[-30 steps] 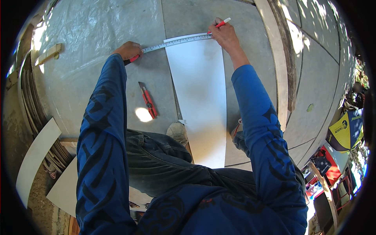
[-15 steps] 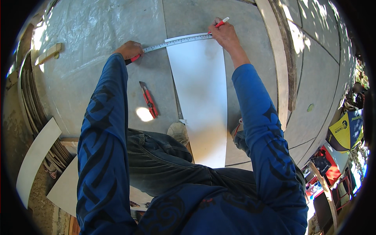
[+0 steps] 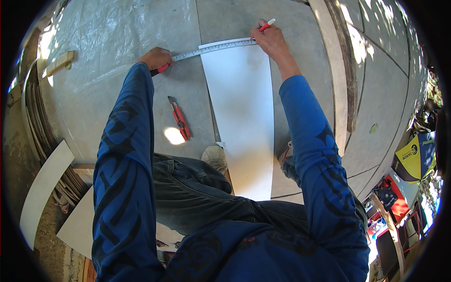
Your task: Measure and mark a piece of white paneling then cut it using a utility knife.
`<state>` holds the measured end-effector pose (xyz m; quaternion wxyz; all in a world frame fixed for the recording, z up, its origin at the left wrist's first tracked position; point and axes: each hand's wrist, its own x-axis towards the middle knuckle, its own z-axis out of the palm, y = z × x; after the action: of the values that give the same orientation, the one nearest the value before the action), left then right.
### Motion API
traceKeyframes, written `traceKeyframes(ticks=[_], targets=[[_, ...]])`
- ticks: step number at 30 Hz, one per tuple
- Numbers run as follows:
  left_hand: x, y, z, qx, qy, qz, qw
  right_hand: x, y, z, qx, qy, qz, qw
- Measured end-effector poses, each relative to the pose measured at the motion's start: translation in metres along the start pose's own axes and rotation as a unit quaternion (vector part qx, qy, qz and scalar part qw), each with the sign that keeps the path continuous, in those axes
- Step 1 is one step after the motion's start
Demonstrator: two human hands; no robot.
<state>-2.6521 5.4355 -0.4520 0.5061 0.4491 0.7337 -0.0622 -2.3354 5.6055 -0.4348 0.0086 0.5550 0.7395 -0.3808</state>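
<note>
A long white panel (image 3: 237, 110) lies between my feet, with a steel tape measure (image 3: 211, 49) stretched across its far end. My left hand (image 3: 157, 58) grips the red-and-black tape case, left of the panel. My right hand (image 3: 270, 42) pinches a red pen (image 3: 269, 23) with a white cap over the panel's far right corner, at the tape's end. A red utility knife (image 3: 179, 118) with its blade out lies on the grey floor left of the panel.
Wooden boards (image 3: 337, 103) run along the right. Curved strips (image 3: 35, 108), white offcut pieces (image 3: 44, 190) and a wood block (image 3: 58, 63) lie at the left. A yellow-and-navy umbrella (image 3: 408, 160) and a red object (image 3: 399, 202) sit at the far right.
Both hands, tape and pen appear very slightly higher and farther right in the view, along with the floor items. Both grips look the same.
</note>
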Motion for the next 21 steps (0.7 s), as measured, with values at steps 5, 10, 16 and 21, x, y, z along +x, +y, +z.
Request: traceKeyframes(ticks=[5, 10, 16, 21], targets=[[0.0, 0.0, -0.002, 0.0, -0.015, 0.012, 1.0, -0.002, 0.003, 0.0, 0.065, 0.015, -0.007, 0.998], [0.0, -0.002, 0.0, 0.005, -0.006, 0.009, 1.0, -0.003, 0.002, 0.001, 0.01, 0.021, -0.026, 0.999], [-0.001, 0.0, -0.001, 0.003, -0.011, 0.0, 1.0, -0.004, -0.002, 0.002, -0.005, 0.02, -0.028, 0.999], [-0.001, 0.004, -0.003, 0.007, -0.016, -0.005, 1.0, -0.016, 0.003, -0.002, 0.206, 0.081, 0.0, 0.975]])
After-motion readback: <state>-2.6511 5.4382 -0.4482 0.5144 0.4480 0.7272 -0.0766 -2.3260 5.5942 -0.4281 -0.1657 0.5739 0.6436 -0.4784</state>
